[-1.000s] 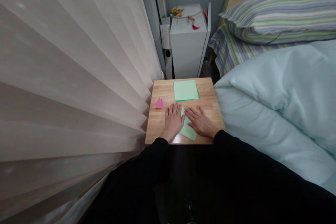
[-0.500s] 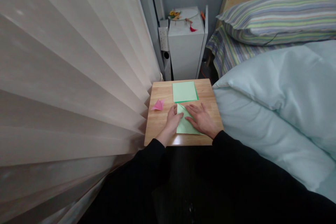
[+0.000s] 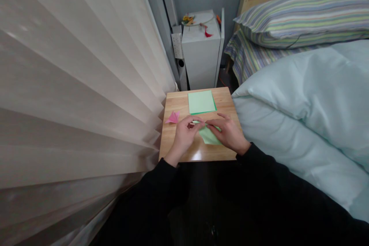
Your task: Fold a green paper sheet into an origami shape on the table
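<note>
Between my two hands is a light green sheet of folding paper [image 3: 211, 137], partly hidden by my fingers. My left hand [image 3: 186, 132] pinches its upper left part between thumb and fingers. With thumb and index finger together, my right hand [image 3: 226, 130] grips the paper's upper edge, close to the left fingertips. Behind the hands lies a stack of square green paper [image 3: 201, 102], pale on top with a darker green edge below. A folded pink paper piece [image 3: 173, 117] rests to the left of my left hand.
The small wooden table [image 3: 196, 156] carries the papers. A pale pleated curtain [image 3: 115, 123] borders it on the left, a bed with a light blue quilt [image 3: 288, 96] on the right. Beyond stands a white cabinet [image 3: 200, 61] with small items on top.
My right hand has gone from lying flat on the green paper to pinching its upper edge. My left fingers have moved up to that edge, and the paper now looks bent and lifted there.
</note>
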`<state>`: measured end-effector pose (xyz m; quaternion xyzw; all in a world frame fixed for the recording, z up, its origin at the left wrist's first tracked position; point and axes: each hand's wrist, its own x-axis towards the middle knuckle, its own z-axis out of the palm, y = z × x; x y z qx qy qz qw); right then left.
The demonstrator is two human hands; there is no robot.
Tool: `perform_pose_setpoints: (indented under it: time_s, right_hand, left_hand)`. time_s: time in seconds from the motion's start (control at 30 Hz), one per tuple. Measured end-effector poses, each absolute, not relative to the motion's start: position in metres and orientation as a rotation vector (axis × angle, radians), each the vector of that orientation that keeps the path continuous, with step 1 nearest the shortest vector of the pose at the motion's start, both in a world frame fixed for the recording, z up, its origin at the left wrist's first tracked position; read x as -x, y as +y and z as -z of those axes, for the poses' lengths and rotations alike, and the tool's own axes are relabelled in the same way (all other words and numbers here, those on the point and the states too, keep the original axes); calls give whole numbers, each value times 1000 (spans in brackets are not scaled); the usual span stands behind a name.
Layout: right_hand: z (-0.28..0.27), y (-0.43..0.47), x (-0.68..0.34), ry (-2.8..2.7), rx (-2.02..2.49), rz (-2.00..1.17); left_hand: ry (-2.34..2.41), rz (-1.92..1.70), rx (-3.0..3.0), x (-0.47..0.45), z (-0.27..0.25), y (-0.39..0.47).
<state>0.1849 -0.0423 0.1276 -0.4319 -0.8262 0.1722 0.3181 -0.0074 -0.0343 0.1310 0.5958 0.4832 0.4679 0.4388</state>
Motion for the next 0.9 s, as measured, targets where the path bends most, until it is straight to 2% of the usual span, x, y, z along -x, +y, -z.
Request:
perform_pose_setpoints:
  time_s: [0.2, 0.47, 0.67, 0.9]
  right_hand:
    - [-162, -54, -189, -2124, 1111, -499]
    - [-201, -72, -189, -2099, 1056, -246]
    - [-208, -79, -189, -2098, 968, -113]
    - [-209, -82, -184, -2100, 987, -186]
  left_hand:
    - [1167, -1231, -1697, 13, -162, -51]
    - [1056, -1476, -1836, 14, -186, -64]
    - [1042, -1585, -1838, 17, -194, -68]
    - [1067, -1475, -1723, 14, -200, -72]
